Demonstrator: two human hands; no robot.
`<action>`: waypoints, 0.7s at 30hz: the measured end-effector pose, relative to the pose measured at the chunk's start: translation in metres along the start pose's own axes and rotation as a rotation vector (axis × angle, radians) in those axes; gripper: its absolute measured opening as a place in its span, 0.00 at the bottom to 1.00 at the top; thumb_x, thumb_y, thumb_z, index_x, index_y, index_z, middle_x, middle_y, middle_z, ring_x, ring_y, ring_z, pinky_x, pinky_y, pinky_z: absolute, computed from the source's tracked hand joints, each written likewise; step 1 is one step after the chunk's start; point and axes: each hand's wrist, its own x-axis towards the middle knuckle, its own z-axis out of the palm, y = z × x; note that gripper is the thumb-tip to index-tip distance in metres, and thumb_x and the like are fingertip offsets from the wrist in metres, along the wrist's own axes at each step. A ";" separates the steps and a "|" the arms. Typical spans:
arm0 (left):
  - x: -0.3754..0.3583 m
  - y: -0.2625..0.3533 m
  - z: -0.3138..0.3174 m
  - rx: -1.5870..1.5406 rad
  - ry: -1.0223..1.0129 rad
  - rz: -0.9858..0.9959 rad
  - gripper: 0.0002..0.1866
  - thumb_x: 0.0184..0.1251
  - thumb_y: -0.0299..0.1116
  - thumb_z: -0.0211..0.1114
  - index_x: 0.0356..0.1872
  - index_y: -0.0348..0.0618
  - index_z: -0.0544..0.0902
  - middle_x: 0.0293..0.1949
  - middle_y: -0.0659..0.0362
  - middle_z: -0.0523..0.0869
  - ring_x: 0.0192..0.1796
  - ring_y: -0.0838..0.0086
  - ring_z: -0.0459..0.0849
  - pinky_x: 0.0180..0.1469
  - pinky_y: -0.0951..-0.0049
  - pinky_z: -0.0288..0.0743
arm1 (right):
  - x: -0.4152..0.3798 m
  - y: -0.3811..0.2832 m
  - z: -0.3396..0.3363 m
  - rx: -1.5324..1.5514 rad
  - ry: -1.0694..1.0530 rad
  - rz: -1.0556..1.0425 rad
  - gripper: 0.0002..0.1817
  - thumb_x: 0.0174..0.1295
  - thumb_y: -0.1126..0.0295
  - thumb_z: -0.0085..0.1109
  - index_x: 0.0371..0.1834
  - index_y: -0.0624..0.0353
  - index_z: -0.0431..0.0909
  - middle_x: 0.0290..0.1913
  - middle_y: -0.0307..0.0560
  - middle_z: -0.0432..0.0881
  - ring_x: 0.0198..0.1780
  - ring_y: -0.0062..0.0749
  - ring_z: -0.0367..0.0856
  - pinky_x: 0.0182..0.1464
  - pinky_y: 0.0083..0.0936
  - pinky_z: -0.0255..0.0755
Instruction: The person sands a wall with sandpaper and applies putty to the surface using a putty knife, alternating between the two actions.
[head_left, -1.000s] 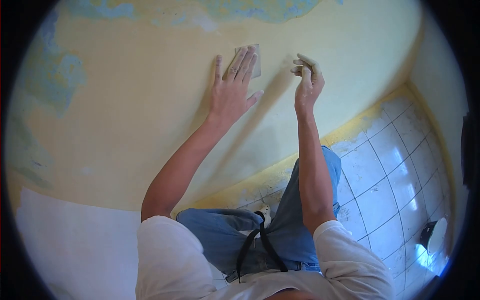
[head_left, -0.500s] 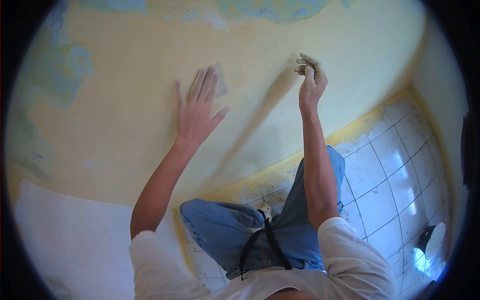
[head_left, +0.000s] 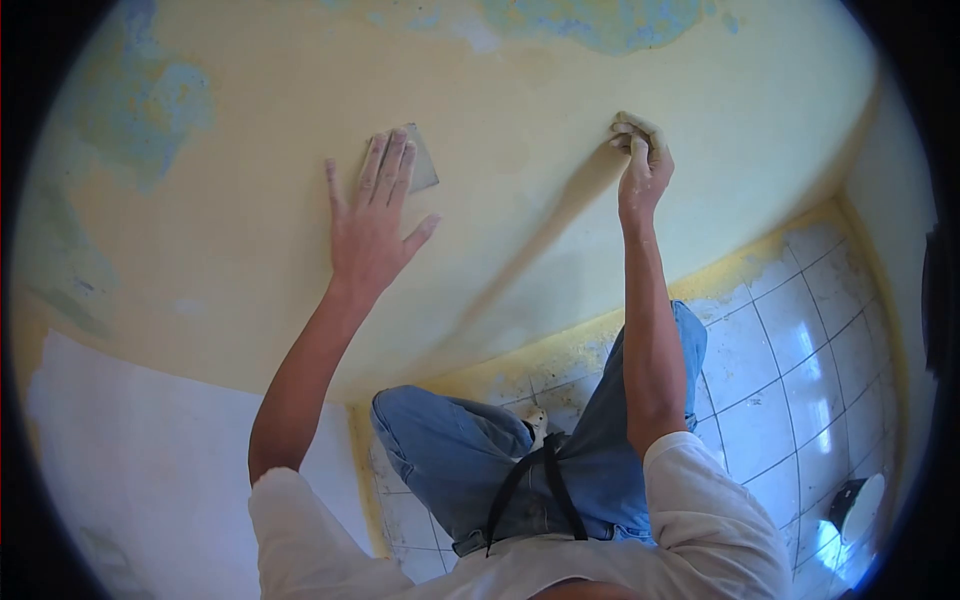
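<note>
My left hand lies against the yellowish wall, its fingers stretched out and dusty. Under its fingertips is a grey, square-cornered piece of sandpaper, pressed flat to the wall and partly hidden by the fingers. To the right, my right hand is raised close to the wall with its fingers curled inward. Pale dust coats those fingertips; whether anything is between them cannot be made out. A long shadow falls on the wall beside this hand.
Blue-green patches show on the wall at the top and left. A white area covers the lower left. Below my bent legs are dusty white floor tiles. A round white-and-black object stands at the lower right.
My left hand has slid left along the wall with the sandpaper under its fingers. My right hand keeps about the same curled pose, and the view has shifted slightly.
</note>
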 end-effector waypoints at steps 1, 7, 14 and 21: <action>0.002 0.006 0.003 -0.059 0.017 -0.015 0.52 0.79 0.69 0.60 0.92 0.48 0.56 0.94 0.62 0.52 0.94 0.69 0.48 0.89 0.24 0.32 | -0.003 -0.006 -0.001 -0.030 0.008 0.001 0.20 0.78 0.80 0.43 0.59 0.66 0.88 0.48 0.48 0.90 0.44 0.28 0.84 0.54 0.30 0.80; 0.100 0.064 -0.009 -0.270 0.262 0.007 0.54 0.77 0.71 0.61 0.91 0.45 0.59 0.94 0.60 0.52 0.94 0.65 0.47 0.89 0.24 0.34 | -0.006 -0.024 -0.009 -0.067 0.079 -0.033 0.21 0.78 0.79 0.42 0.59 0.64 0.88 0.48 0.49 0.90 0.42 0.29 0.84 0.53 0.30 0.79; 0.079 0.047 -0.009 -0.109 0.151 0.010 0.52 0.77 0.69 0.62 0.92 0.49 0.59 0.94 0.63 0.51 0.94 0.69 0.47 0.89 0.24 0.34 | -0.019 -0.016 0.008 -0.031 0.035 -0.021 0.21 0.78 0.80 0.43 0.59 0.64 0.88 0.48 0.49 0.90 0.42 0.28 0.84 0.54 0.30 0.79; 0.021 0.017 -0.001 -0.110 0.123 -0.082 0.53 0.77 0.69 0.63 0.91 0.45 0.59 0.94 0.58 0.50 0.95 0.64 0.46 0.88 0.23 0.32 | -0.009 -0.015 0.002 -0.073 -0.036 -0.028 0.21 0.78 0.80 0.43 0.60 0.64 0.88 0.48 0.48 0.90 0.43 0.27 0.84 0.55 0.30 0.79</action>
